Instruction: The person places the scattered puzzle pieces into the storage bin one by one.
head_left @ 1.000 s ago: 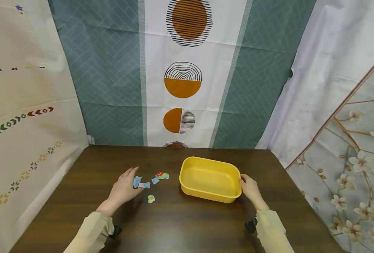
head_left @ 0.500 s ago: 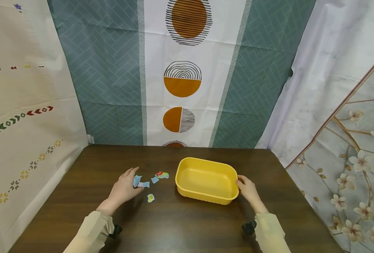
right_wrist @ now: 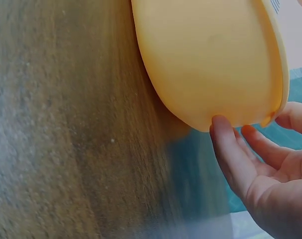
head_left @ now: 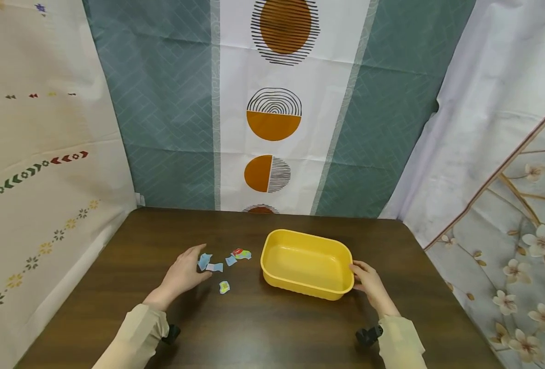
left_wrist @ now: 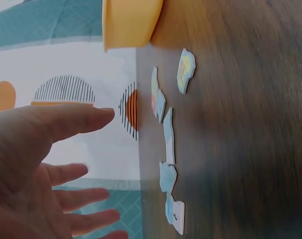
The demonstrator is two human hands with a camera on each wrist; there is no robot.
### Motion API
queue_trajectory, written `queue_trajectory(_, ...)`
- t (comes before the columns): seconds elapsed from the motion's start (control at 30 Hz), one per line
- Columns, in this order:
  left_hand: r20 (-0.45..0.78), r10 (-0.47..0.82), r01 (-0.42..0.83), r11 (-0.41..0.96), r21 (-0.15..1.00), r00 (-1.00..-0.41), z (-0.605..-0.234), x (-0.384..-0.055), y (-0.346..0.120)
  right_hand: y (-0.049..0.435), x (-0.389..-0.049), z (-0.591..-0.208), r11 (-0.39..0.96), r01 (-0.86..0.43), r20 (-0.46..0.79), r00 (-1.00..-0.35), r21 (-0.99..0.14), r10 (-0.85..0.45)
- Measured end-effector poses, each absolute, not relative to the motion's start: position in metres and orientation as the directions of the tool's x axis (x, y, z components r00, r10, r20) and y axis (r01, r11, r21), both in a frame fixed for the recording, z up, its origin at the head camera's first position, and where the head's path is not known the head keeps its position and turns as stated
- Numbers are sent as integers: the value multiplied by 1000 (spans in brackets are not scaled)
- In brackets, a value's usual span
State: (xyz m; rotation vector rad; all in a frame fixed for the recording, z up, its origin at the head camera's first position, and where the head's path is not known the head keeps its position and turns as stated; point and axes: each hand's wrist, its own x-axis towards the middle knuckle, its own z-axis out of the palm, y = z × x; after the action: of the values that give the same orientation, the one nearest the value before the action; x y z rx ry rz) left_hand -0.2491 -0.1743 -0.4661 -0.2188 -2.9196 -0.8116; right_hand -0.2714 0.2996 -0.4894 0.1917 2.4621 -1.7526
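Note:
In the head view my left hand [head_left: 183, 271] hovers at the left, beside several small flat printed puzzle pieces, and holds nothing. Its fingers are spread and fairly straight in the left wrist view. Nearest it are light blue pieces [head_left: 205, 261]; a yellow-green one [head_left: 224, 287] lies closer to me. A red and green piece [head_left: 242, 253] sits farther right. My right hand [head_left: 369, 283] is at the right end of a yellow plastic basin [head_left: 307, 292]. Its thumb [right_wrist: 226, 144] and fingertips touch the basin's end wall and rim without curling round it.
The brown wooden table [head_left: 263, 333] carries the basin and pieces. A patterned curtain [head_left: 272, 179] hangs behind its far edge, with a cream cloth [head_left: 46, 205] on the left and a white floral curtain [head_left: 498, 256] on the right. The basin has nothing in it.
The basin has slid a little to the left on the table, with my right hand at its end. My left hand and the pieces stay put. The head view has shifted slightly.

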Motion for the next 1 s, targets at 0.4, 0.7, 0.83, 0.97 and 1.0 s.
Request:
queue_trajectory(0.4,43,190,179,794,581,-981,-472,-257,-216,304,-271,-491,330,177,-181,-983,-927,21)
queue_trajectory(0.7,9,226,195,818,541,-974,-478,-262,-251,303,-270,-493,348,112,-126,-992,-931,-18)
queue_trajectory(0.83,37,276,251,800,545,-960,-483,-269,-256,302,-271,-492,354,147,-161,-987,-924,-8)
queue_trajectory(0.97,16,321,277,788,549,-947,-486,-276,-258,299,-272,-491,352,161,-173,-985,-922,-4)
queue_trajectory(1.0,0,329,275,789,549,-944,-487,-278,-258,299,-272,-492,352,161,-174,-985,-922,-4)
